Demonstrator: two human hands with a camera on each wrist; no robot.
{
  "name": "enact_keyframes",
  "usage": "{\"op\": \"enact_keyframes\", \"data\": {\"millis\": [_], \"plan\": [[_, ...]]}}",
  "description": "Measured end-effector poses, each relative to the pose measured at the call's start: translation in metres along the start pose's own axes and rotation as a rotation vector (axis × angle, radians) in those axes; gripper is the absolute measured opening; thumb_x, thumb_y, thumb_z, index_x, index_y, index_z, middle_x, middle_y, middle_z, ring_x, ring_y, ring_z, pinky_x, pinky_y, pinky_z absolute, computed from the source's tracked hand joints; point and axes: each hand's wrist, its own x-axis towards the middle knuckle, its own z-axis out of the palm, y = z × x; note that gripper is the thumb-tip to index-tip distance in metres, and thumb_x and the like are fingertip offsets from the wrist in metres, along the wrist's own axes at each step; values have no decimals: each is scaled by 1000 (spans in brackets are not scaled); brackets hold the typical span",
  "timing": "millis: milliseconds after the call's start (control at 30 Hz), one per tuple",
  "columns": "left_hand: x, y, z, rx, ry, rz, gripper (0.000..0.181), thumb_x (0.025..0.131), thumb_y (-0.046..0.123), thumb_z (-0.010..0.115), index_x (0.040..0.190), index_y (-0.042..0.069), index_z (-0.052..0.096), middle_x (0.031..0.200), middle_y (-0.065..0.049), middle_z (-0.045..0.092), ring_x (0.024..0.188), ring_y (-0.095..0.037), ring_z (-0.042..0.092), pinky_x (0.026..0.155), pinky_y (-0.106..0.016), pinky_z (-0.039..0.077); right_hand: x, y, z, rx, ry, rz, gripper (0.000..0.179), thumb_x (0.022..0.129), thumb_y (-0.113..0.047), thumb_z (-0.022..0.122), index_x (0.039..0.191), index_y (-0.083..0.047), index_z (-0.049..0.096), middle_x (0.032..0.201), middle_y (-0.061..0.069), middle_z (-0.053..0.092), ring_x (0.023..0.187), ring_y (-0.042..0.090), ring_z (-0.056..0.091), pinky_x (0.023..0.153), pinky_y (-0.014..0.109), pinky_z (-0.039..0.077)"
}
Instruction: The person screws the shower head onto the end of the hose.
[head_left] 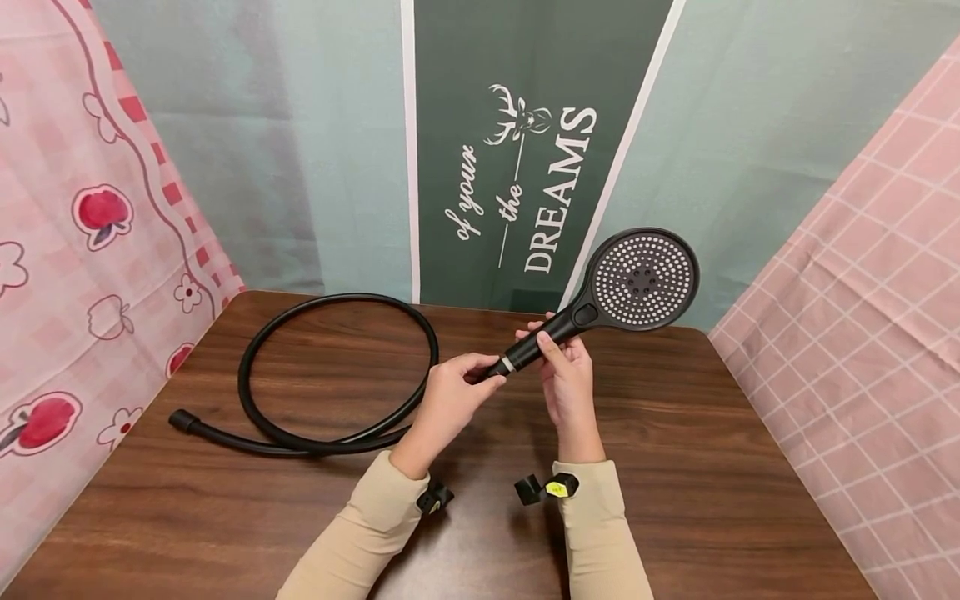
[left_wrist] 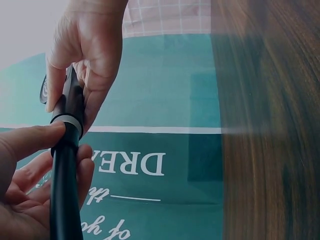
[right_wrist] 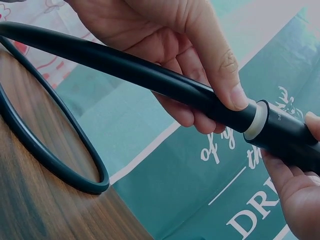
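A black handheld shower head with pale nozzles is held up over the table. My right hand grips its handle, thumb across the front. Black shower hose meets the lower end of the handle, and a white ring shows at the joint. With thumb and fingers my left hand pinches the hose end just below that ring, as the left wrist view also shows. From there the hose loops over the table to the left, its free end fitting lying near the left edge.
The brown wooden table carries the hose loop. A green and grey cloth with white lettering hangs behind it. Pink patterned cloths stand at the left and right. Small black devices are strapped to both wrists.
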Motion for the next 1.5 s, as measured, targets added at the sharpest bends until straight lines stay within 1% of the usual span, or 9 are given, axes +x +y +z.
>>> {"op": "enact_keyframes", "data": {"millis": [300,567,767,833,933,1067,1167,1300,1500], "plan": [[-3,1,3,44,28,20,26,87,13,78,113,10,74,103,-8,73,93,-20,70,77,-31,58,-1,0,1,-9,6,6,28,101,-1,52,128,-8,49,103,3,70,93,13,74,87,26,56],[-3,-1,4,58,42,42,23,86,12,79,108,11,73,100,-6,71,93,-20,68,82,-36,57,0,1,1,-18,3,6,30,102,-1,51,131,-5,47,103,2,70,93,13,74,88,25,56],[-4,2,5,130,56,87,23,86,12,78,108,9,73,101,-7,69,94,-21,67,83,-38,57,-1,1,1,-19,3,3,30,101,-1,51,131,-5,47,103,2,70,94,13,74,89,26,56],[-4,2,5,129,56,100,23,86,11,78,108,8,73,102,-8,69,95,-22,68,84,-39,57,-1,0,1,-15,7,2,32,101,-1,52,132,-4,46,103,2,70,93,13,74,88,26,56],[-4,2,4,98,38,92,22,86,10,77,108,9,73,105,-9,71,98,-24,68,87,-40,57,-1,0,1,-8,9,-1,39,101,-1,53,137,2,41,103,3,70,92,13,74,88,26,56],[-3,2,2,48,-30,44,22,90,13,74,112,12,68,111,-10,72,103,-26,69,86,-42,57,-1,-1,2,-6,0,-4,46,101,-1,53,142,8,34,103,3,70,93,13,74,88,26,56],[-2,1,0,18,-68,25,22,91,13,72,112,12,65,112,-11,72,103,-26,69,84,-41,57,-1,-1,2,-12,-6,0,39,101,-1,53,137,3,40,102,2,70,93,13,74,88,26,56],[-1,-1,-1,-3,-79,27,22,91,11,73,111,10,65,111,-11,73,102,-26,70,84,-41,57,-2,-1,2,-13,-11,5,30,100,-1,54,129,-7,49,103,2,70,93,13,74,88,26,56],[1,-3,-4,-46,-128,6,22,91,8,70,113,10,65,110,-10,72,99,-23,69,85,-40,57,-1,0,1,-18,-9,3,29,100,-2,55,127,-9,50,103,1,70,93,13,74,88,26,56]]}}
